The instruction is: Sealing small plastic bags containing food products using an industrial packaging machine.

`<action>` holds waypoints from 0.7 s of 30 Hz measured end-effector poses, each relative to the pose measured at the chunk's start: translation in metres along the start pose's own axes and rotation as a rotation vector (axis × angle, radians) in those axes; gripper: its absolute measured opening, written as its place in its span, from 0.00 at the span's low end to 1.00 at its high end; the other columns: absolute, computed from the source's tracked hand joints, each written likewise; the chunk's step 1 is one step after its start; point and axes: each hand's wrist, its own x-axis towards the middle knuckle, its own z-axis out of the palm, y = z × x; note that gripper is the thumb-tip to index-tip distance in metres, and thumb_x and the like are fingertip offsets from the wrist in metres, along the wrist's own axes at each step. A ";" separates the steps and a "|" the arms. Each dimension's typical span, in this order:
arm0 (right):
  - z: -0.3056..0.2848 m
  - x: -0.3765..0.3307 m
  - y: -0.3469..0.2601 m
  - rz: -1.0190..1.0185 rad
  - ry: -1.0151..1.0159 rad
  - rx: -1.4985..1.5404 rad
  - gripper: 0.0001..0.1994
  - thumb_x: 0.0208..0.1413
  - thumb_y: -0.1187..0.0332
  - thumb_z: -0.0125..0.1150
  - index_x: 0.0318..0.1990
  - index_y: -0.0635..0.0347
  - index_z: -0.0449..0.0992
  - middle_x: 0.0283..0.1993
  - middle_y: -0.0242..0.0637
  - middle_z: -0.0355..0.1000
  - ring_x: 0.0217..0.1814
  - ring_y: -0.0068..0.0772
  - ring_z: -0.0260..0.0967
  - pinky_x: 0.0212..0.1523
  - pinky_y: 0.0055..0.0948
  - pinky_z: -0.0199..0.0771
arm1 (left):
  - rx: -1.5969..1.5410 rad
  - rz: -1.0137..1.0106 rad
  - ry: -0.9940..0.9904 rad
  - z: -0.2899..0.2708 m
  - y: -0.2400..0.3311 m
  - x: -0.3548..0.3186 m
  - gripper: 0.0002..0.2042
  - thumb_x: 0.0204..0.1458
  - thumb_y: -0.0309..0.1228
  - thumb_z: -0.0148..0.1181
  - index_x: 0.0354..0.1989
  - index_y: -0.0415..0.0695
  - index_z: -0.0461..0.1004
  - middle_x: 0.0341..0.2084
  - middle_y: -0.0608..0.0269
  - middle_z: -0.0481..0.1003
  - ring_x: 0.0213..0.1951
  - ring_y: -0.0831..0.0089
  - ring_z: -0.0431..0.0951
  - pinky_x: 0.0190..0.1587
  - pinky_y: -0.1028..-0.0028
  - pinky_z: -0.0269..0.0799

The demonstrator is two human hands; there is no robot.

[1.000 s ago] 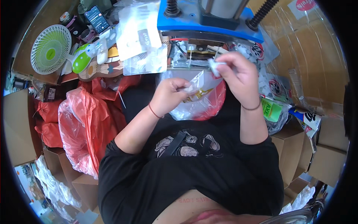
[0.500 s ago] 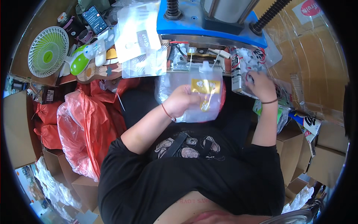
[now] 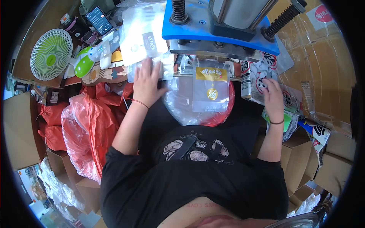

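My left hand [image 3: 147,84] reaches flat, fingers apart, onto the lower edge of a stack of clear plastic pouches [image 3: 142,36]. A clear pouch with a gold printed band [image 3: 211,93] lies with its top end at the press [image 3: 220,34], its lower part over a rounded clear-and-red plastic bag [image 3: 178,102]. Neither hand touches this pouch. On the right, my right hand [image 3: 273,97] has its fingers bent and drawn together at small white pieces [image 3: 262,70] in a box lined with printed plastic [image 3: 246,81]. What its fingertips hold is hidden.
The blue press plate with its springs overhangs the work spot. At the left stand a green-and-white fan [image 3: 51,55], a phone [image 3: 99,21] and a dark bottle [image 3: 72,26]. Red plastic bags [image 3: 89,129] hang below. Cardboard [image 3: 315,68] walls the right side.
My left hand has let go of the gold-banded pouch and moved left to the stack. The pouch now rests at the press. My right hand has shifted slightly down, still at the box.
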 end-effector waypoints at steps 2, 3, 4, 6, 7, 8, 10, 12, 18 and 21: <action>-0.012 0.004 -0.014 0.062 0.004 0.041 0.11 0.57 0.70 0.60 0.45 0.64 0.73 0.44 0.47 0.71 0.46 0.51 0.71 0.45 0.40 0.71 | -0.019 -0.075 -0.106 -0.015 -0.020 -0.009 0.27 0.52 0.34 0.69 0.57 0.37 0.65 0.38 0.50 0.79 0.41 0.58 0.80 0.48 0.65 0.74; -0.018 0.005 -0.025 0.138 0.013 0.066 0.10 0.58 0.70 0.59 0.45 0.64 0.73 0.45 0.47 0.71 0.46 0.48 0.71 0.46 0.38 0.71 | -0.037 -0.111 -0.161 -0.020 -0.027 -0.015 0.24 0.52 0.33 0.69 0.55 0.37 0.69 0.37 0.51 0.79 0.40 0.59 0.80 0.46 0.66 0.74; -0.019 0.005 -0.034 0.213 0.022 0.090 0.10 0.59 0.70 0.58 0.45 0.65 0.73 0.46 0.47 0.71 0.46 0.45 0.71 0.47 0.35 0.70 | -0.055 -0.147 -0.216 -0.024 -0.032 -0.020 0.21 0.52 0.33 0.69 0.52 0.38 0.72 0.35 0.52 0.80 0.39 0.61 0.80 0.45 0.67 0.74; -0.009 0.006 -0.058 0.171 -0.010 0.246 0.09 0.60 0.69 0.58 0.44 0.65 0.73 0.44 0.46 0.72 0.44 0.42 0.71 0.46 0.34 0.70 | -0.080 -0.171 -0.274 -0.028 -0.021 -0.017 0.18 0.52 0.33 0.69 0.49 0.38 0.76 0.34 0.53 0.80 0.38 0.63 0.81 0.44 0.68 0.74; -0.002 0.007 -0.070 0.125 -0.037 0.401 0.09 0.61 0.69 0.57 0.43 0.65 0.74 0.43 0.45 0.73 0.43 0.39 0.71 0.45 0.33 0.70 | -0.339 -0.350 -0.325 -0.032 -0.002 -0.015 0.14 0.53 0.31 0.69 0.45 0.38 0.77 0.31 0.56 0.80 0.36 0.69 0.80 0.41 0.70 0.74; 0.005 0.011 -0.083 -0.008 -0.146 0.428 0.08 0.62 0.68 0.58 0.42 0.65 0.74 0.41 0.43 0.73 0.41 0.37 0.71 0.44 0.32 0.70 | -0.596 -0.531 -0.370 -0.039 0.021 -0.012 0.11 0.53 0.30 0.68 0.41 0.37 0.78 0.29 0.59 0.80 0.33 0.74 0.79 0.38 0.73 0.74; 0.014 0.023 -0.106 -0.141 -0.252 0.448 0.08 0.62 0.67 0.58 0.40 0.64 0.75 0.38 0.41 0.73 0.39 0.35 0.71 0.42 0.31 0.70 | -0.858 -0.707 -0.413 -0.039 0.045 -0.017 0.08 0.54 0.29 0.68 0.37 0.37 0.80 0.26 0.62 0.80 0.31 0.80 0.78 0.36 0.76 0.73; 0.012 0.037 -0.125 -0.186 -0.170 0.610 0.08 0.63 0.67 0.58 0.39 0.64 0.75 0.36 0.40 0.74 0.37 0.34 0.72 0.40 0.31 0.71 | -0.724 -0.517 -0.543 -0.030 0.054 -0.028 0.07 0.57 0.28 0.66 0.36 0.37 0.80 0.23 0.69 0.79 0.27 0.88 0.74 0.31 0.81 0.71; 0.004 0.067 -0.139 -0.153 -0.125 0.691 0.10 0.65 0.66 0.56 0.41 0.64 0.76 0.37 0.40 0.74 0.38 0.34 0.72 0.42 0.30 0.71 | -0.980 -0.591 -0.708 -0.023 0.098 -0.031 0.07 0.58 0.29 0.64 0.39 0.37 0.80 0.27 0.68 0.80 0.29 0.85 0.75 0.34 0.80 0.72; -0.002 0.071 -0.125 -0.229 -0.287 0.494 0.11 0.66 0.65 0.55 0.44 0.64 0.76 0.36 0.40 0.73 0.39 0.34 0.72 0.43 0.30 0.71 | -1.254 -0.773 -0.734 -0.014 0.113 -0.036 0.07 0.59 0.28 0.63 0.41 0.38 0.80 0.31 0.67 0.81 0.31 0.83 0.76 0.36 0.80 0.73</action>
